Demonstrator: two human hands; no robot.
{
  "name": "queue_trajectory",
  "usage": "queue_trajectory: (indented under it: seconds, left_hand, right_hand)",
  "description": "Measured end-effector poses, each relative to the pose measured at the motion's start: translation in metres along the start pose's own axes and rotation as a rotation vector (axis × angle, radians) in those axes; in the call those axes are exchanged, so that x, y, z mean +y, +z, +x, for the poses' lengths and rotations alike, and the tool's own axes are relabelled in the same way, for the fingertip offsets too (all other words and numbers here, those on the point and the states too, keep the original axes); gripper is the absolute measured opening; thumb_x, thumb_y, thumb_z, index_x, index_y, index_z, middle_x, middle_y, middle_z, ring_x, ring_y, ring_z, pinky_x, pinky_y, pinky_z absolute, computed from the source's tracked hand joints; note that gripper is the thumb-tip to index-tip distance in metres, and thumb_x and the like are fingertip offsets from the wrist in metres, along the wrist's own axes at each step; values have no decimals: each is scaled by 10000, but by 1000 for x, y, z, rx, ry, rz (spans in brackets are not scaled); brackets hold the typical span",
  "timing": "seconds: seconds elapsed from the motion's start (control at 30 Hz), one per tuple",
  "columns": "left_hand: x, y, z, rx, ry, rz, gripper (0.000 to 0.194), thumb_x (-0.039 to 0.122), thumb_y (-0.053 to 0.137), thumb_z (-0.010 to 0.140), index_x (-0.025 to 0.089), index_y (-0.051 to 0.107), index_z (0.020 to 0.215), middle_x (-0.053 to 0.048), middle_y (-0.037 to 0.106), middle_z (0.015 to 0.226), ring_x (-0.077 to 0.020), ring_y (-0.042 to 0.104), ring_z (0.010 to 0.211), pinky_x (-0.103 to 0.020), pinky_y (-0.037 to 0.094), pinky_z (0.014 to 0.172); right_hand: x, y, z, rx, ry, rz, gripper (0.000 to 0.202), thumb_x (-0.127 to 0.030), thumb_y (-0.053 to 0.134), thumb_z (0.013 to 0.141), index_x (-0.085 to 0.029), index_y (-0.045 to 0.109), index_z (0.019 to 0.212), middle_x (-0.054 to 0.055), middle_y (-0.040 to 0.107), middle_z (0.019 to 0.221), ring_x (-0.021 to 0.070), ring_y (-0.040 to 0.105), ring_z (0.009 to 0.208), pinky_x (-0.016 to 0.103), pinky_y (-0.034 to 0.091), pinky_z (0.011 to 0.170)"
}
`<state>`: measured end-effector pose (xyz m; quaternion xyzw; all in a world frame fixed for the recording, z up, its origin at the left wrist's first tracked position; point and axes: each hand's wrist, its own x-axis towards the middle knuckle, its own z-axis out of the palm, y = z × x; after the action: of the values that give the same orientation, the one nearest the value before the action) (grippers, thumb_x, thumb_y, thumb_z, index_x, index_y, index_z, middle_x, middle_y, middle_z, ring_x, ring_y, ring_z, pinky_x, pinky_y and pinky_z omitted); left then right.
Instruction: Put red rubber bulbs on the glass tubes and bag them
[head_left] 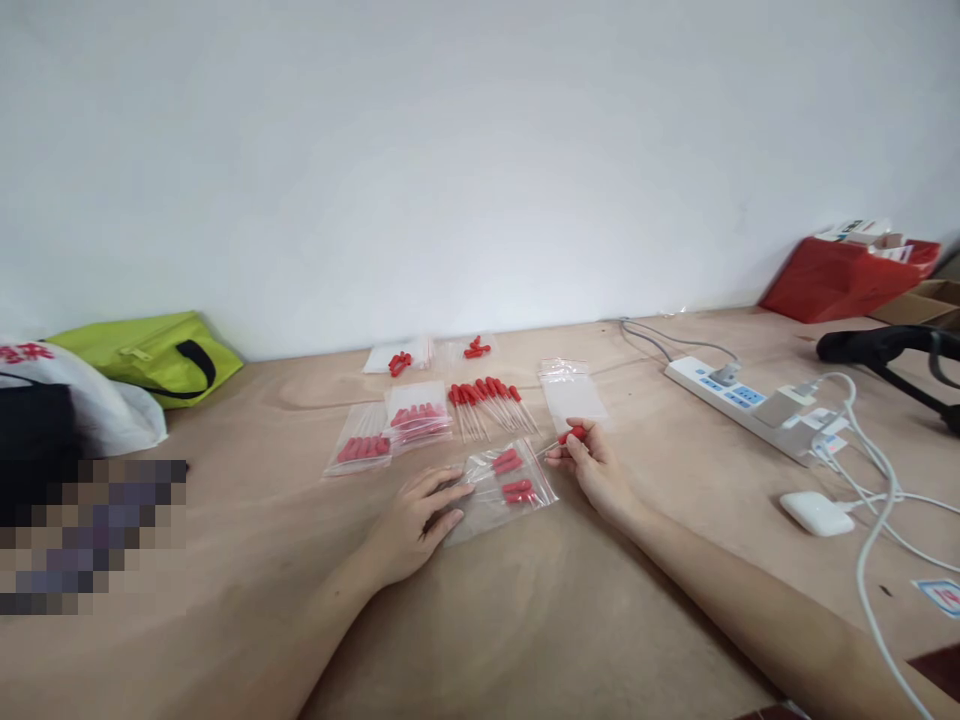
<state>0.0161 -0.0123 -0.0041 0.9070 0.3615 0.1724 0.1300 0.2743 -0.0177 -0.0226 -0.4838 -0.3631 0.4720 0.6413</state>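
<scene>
My right hand pinches a thin stick with a red rubber-like end, like a dropper, by its red part. The stick's tip points left, at the mouth of a clear zip bag. Inside that bag lie several more red-ended droppers. The fingers and thumb of my left hand hold the bag's left end at the table. Just beyond the bag, a fanned row of loose red-ended droppers lies with thin ends toward me.
Filled zip bags lie left of the row. Small red pieces rest on bags at the back. An unfilled zip bag lies behind my right hand. A power strip, white cables and a charger occupy the right; bags the left.
</scene>
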Motion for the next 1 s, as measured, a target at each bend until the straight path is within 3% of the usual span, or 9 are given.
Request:
queue_trajectory:
  seconds: [0.13, 0.27, 0.43, 0.7, 0.8, 1.0]
  left_hand:
    - [2, -1, 1, -7, 2, 5, 306, 266, 407, 869, 266, 538, 1145, -48, 507, 1225, -213, 447, 1144, -420, 386, 954]
    - [1, -1, 0, -16, -11, 2, 322, 279, 404, 872, 261, 501, 1178, -46, 500, 1237, -209, 437, 1155, -417, 371, 968]
    - [0, 0, 1, -11, -27, -10, 359, 293, 433, 858, 236, 456, 1212, -54, 514, 1227, -211, 431, 1157, -409, 366, 971]
    - [-1, 0, 0, 4, -29, -12, 363, 310, 435, 855, 219, 467, 1205, -62, 527, 1212, -215, 434, 1155, -407, 366, 973]
    - [0, 0, 0, 11, -23, -14, 369, 302, 434, 856, 231, 460, 1218, -58, 528, 1210, -216, 434, 1153, -411, 373, 967]
    - [-2, 1, 0, -7, 28, -8, 349, 265, 414, 869, 289, 479, 1211, -34, 492, 1242, -206, 425, 1160, -415, 372, 970]
  right_hand:
    - [3, 4, -5, -57, 66, -45, 416, -475, 610, 628, -212, 448, 906, -34, 512, 700, 110, 570, 600, 297, 511, 627]
    - [6, 7, -6, -101, 42, -137, 420, -473, 664, 570, -204, 461, 820, -35, 533, 691, 92, 534, 528, 251, 467, 509]
    - [10, 5, -4, -185, 7, -311, 329, -455, 670, 585, -181, 508, 667, -33, 536, 550, 101, 487, 494, 238, 401, 476]
    - [1, 6, -4, -343, -138, -621, 233, -367, 541, 735, -178, 676, 724, 18, 644, 684, 140, 555, 632, 261, 424, 590]
    - [1, 6, -2, -389, -112, -568, 221, -352, 550, 728, -172, 674, 760, 28, 662, 730, 148, 582, 666, 279, 446, 633]
    - [9, 7, 6, -324, 27, -352, 272, -384, 678, 588, -148, 617, 710, 9, 642, 653, 126, 576, 571, 264, 463, 562]
